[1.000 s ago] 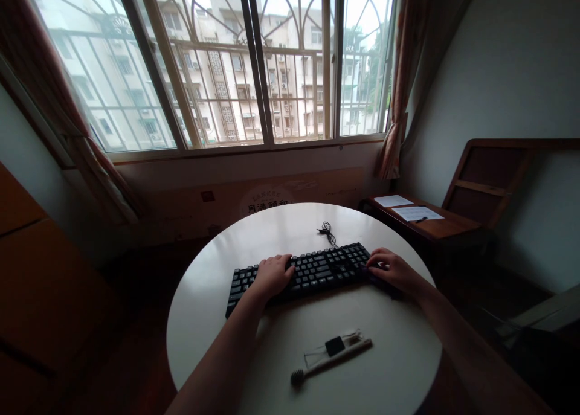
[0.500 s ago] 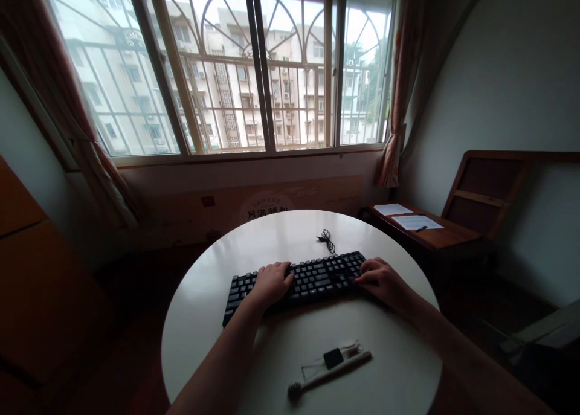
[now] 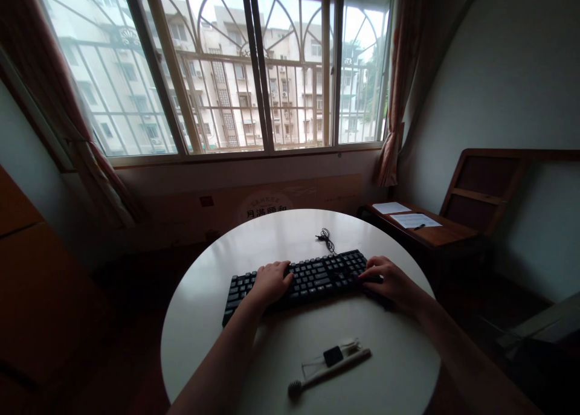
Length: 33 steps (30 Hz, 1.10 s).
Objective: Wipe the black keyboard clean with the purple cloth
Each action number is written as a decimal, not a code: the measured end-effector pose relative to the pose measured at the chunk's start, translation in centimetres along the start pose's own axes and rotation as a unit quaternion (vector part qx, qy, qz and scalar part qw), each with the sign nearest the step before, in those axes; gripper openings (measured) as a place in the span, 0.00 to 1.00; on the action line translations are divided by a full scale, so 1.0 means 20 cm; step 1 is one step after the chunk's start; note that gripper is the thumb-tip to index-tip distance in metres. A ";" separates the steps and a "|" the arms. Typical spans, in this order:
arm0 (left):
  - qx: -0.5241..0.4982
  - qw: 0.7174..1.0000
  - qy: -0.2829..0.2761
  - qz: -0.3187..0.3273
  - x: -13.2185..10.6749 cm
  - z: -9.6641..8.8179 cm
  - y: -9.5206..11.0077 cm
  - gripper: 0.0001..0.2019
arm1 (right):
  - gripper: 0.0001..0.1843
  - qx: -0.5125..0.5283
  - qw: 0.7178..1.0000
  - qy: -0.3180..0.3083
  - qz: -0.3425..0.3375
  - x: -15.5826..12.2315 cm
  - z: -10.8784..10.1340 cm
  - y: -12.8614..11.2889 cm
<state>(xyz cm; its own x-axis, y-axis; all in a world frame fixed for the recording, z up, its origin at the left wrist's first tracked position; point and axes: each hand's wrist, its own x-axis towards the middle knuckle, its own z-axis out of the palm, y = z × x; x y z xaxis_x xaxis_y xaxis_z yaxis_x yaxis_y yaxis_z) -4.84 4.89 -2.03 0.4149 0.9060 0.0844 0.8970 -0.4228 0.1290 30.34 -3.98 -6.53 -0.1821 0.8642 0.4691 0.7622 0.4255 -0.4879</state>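
A black keyboard [image 3: 317, 275] lies at a slant on the round white table [image 3: 199, 354]. My left hand [image 3: 272, 281] is laid over its left part, fingers bent over the far edge and thumb on the keys, holding it. At the right end, my right hand [image 3: 393, 282] is closed in a pinch on a small dark tool [image 3: 373, 279] with a purplish end, which meets the number keys. Its exact kind is hard to make out. Nearer me lie a toothbrush [image 3: 335, 368] with dark bristles and a small wire tool with a black block [image 3: 333, 356].
Behind the keyboard is its bundled black cable [image 3: 326, 240]. A wooden chair [image 3: 435, 231] at the right holds paper sheets [image 3: 414, 220] and a pen. Beyond the table stand a printed cardboard panel [image 3: 226, 203] and a barred window, with curtains at both sides.
My right hand has shifted slightly to the right and turned, so the dark tool shows more. My left hand and the keyboard stay in place.
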 end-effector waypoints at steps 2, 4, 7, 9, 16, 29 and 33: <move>-0.001 1.000 -0.004 0.001 0.00 0.00 0.00 0.25 | 0.07 -0.002 1.000 0.006 -0.001 0.00 0.00 0.00; 0.001 1.000 -0.010 0.001 0.00 0.00 0.01 0.25 | 0.05 0.005 1.000 0.007 0.001 0.00 0.00 0.00; 0.002 1.000 -0.013 0.000 0.00 -0.01 0.01 0.25 | 0.05 0.019 1.000 0.005 0.003 -0.01 0.00 -0.01; 0.002 1.000 -0.011 0.002 0.00 -0.01 0.01 0.25 | 0.05 0.028 1.000 0.009 0.000 0.00 0.00 -0.02; 0.004 1.000 -0.009 0.004 0.00 -0.01 0.02 0.25 | 0.06 0.000 0.997 0.055 -0.050 0.02 0.04 -0.08; 0.005 1.000 -0.006 0.000 0.00 -0.01 0.01 0.25 | 0.09 -0.075 0.991 0.042 -0.108 0.03 0.10 -0.08; 0.005 1.000 -0.007 -0.003 0.00 -0.01 0.01 0.25 | 0.08 -0.071 0.987 0.055 -0.132 0.03 0.10 -0.11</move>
<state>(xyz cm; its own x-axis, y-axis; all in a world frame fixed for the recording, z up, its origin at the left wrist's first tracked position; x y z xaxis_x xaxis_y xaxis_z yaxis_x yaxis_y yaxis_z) -4.61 4.80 -1.86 0.4116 0.9087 0.0690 0.9010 -0.4172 0.1194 27.33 -3.82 -6.67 -0.3238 0.6897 0.6476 0.7773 0.5842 -0.2336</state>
